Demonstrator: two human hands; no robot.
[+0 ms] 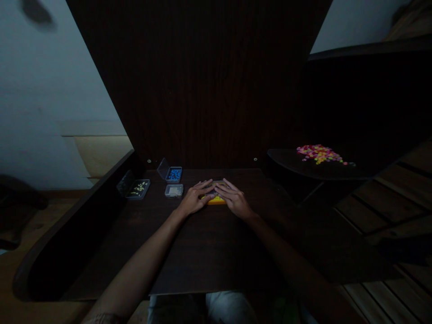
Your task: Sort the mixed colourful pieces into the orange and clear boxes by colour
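A small yellow box or tray (216,202) lies on the dark desk between my hands. Its upper part looks greyish or see-through, and my fingers hide much of it. My left hand (194,200) rests over its left side, fingers stretched toward the far edge and thumb along the near part. From the right, my right hand (239,204) reaches over it with fingers spread and lying across the top. The fingertips of both hands come close together above the box. Neither hand visibly grips a separate piece.
Left of my hands stand a closed clear case (174,191), an open case of blue pieces (175,174) and an open case of pale yellow pieces (139,189). A heap of pink and yellow pieces (319,153) lies on the right shelf (286,159). A dark panel (202,90) rises behind.
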